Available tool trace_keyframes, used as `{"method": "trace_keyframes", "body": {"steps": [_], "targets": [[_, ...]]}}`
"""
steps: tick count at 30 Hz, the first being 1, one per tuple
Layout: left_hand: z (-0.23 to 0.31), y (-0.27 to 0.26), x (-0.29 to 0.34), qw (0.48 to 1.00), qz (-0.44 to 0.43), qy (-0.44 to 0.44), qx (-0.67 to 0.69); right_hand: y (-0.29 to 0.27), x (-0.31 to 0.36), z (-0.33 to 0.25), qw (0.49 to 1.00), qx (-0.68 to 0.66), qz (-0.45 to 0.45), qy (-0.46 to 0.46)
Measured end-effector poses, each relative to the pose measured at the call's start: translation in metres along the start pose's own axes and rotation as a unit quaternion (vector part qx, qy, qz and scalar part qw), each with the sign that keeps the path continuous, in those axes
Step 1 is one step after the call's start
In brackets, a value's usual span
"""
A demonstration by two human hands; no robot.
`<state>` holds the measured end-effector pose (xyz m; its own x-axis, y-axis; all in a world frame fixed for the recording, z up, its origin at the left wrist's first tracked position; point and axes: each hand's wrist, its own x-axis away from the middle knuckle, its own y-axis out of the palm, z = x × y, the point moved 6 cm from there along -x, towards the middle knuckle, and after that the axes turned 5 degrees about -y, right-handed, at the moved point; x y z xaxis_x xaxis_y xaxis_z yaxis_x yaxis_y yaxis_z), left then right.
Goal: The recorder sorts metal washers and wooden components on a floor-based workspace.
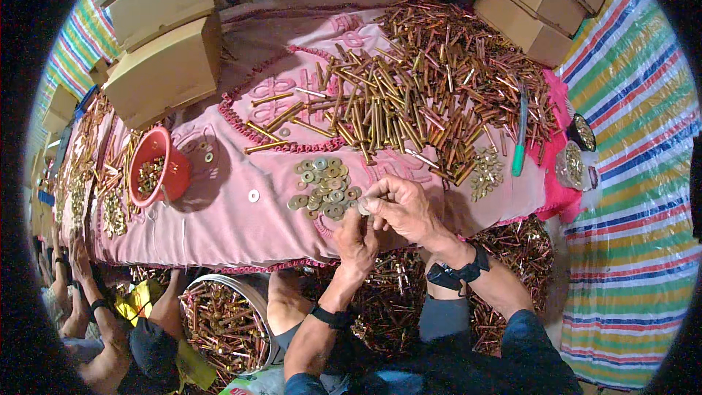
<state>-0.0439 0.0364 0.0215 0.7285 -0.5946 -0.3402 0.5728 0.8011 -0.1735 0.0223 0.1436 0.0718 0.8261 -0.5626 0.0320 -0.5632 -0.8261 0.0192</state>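
Both hands at pile of washers (324,189), pink cloth (219,219).
L hand (356,238) & R hand (398,208) pinch 1 washer (363,207): small, stiff, prob slippery; grip by rim.

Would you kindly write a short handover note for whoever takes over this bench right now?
Left hand and right hand meet at the near table edge, pinching a small metal part together; what it is, I cannot tell.
Washers lie piled just left of the hands on the pink cloth.
Long bolts heaped behind; small nuts to the right.
Red bucket on the left holds small parts.
Large heaps remain unsorted.
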Motion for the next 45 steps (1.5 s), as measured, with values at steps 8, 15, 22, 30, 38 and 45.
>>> {"method": "trace_keyframes", "body": {"steps": [8,15,22,30,38,45], "targets": [[0.004,0.0,0.003,0.999,-0.028,0.001,-0.026,-0.036,0.013,-0.041,0.914,0.338,0.096,-0.204],[0.021,0.005,-0.003,0.999,-0.028,-0.012,0.012,-0.109,0.01,-0.016,0.748,0.639,0.11,-0.139],[0.009,0.002,-0.002,0.999,-0.028,-0.023,-0.01,-0.1,0.006,-0.024,0.914,0.354,0.146,-0.139],[0.018,0.002,-0.005,0.999,-0.008,0.031,-0.03,-0.036,0.018,-0.015,0.994,-0.018,0.087,-0.059],[0.016,0.002,-0.005,1.0,-0.008,0.023,-0.012,-0.026,0.027,-0.012,0.994,0.085,0.058,-0.033],[0.011,-0.001,-0.002,0.998,-0.028,0.017,-0.046,-0.006,0.014,-0.053,0.976,0.109,0.1,-0.157]]}}
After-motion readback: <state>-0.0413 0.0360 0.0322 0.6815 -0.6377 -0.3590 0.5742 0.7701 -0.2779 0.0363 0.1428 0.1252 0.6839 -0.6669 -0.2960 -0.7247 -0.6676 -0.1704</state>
